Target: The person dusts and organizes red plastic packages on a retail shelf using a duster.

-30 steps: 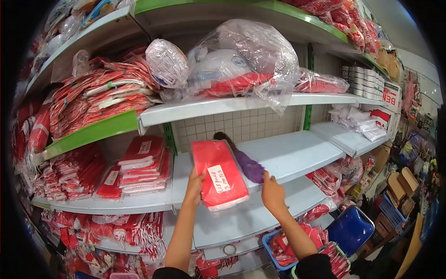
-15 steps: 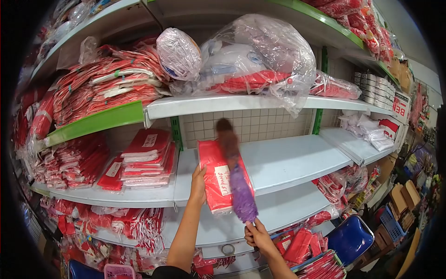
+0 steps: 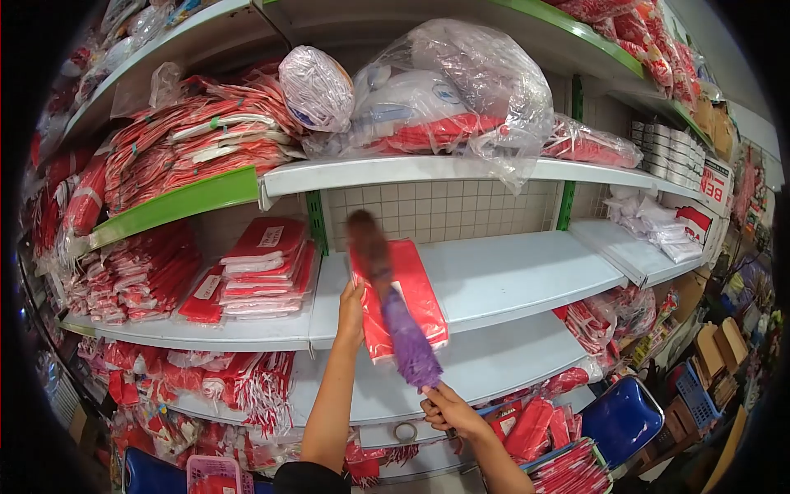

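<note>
My left hand (image 3: 352,311) grips the left edge of a flat red package in clear plastic (image 3: 421,284), held tilted in front of the middle shelf. Across the package lies a fluffy duster (image 3: 409,339), purple near the handle and brown at its blurred far end. It covers most of the white label. My right hand (image 3: 448,409) is closed around the duster's handle, low and right of the package. To the left, a stack of similar red packages (image 3: 265,267) sits on the same shelf level.
The middle shelf (image 3: 510,272) runs behind my hands, with a lower shelf (image 3: 494,362) beneath. Above, the upper shelf edge (image 3: 411,170) bears a large clear plastic bag (image 3: 494,82). A blue chair (image 3: 621,421) stands at lower right, and a pink basket (image 3: 216,471) at lower left.
The duster has swept left across the package and now hides its handwritten label. My right hand has shifted slightly left and up, and the package sits a little higher.
</note>
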Available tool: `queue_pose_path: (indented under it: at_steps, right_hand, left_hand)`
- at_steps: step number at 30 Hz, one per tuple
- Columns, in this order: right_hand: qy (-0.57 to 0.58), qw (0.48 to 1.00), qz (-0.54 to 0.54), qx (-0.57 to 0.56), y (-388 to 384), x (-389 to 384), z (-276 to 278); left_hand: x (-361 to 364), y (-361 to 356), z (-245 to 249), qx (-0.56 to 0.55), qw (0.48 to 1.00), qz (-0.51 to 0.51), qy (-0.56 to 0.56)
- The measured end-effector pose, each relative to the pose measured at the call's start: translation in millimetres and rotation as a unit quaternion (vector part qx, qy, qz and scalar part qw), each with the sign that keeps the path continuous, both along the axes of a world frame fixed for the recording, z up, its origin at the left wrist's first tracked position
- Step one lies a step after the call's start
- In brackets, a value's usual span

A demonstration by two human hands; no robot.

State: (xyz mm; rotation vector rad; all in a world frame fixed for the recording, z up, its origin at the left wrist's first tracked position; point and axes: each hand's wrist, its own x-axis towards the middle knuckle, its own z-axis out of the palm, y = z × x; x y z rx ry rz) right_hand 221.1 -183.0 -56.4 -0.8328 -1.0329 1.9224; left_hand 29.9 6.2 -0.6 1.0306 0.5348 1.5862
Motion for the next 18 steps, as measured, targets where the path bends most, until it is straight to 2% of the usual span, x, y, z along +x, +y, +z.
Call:
queue_pose_path:
  at_steps: [1,5,8,9,12,15,18]
  right_hand:
    - [-0.022,0.999,0.024,0.01,-1.1,4.4,5.1]
    - [0.054,0.993,-0.108,0.004,9.0,2.1,15.3]
    - [0.101,0.993,-0.042,-0.04,11.7,-9.3,26.9]
    - [0.058,0.997,0.014,-0.039,10.4,-9.4,34.6]
    - [0.035,0.999,0.037,0.003,19.4,-7.8,30.0]
    - [0.108,0.99,-0.087,0.001,26.9,-12.6,22.9]
    - [0.07,0.997,-0.034,-0.014,15.5,-12.4,22.0]
  left_hand:
    - [-0.7,1.2,0.6,0.012,1.0,0.003,0.002]
    - [3.1,-10.5,9.1,-0.028,1.0,0.002,0.002]
    - [1.6,-7.6,6.5,-0.015,1.0,-0.012,0.011]
    - [0.7,-6.0,5.7,-0.025,1.0,-0.012,0.0]
    - [-1.9,-1.2,6.2,-0.038,0.999,-0.017,-0.018]
    - [-0.3,1.1,7.2,-0.027,0.999,-0.021,-0.013]
    - [-0.3,-1.3,2.5,-0.023,0.999,-0.022,-0.011]
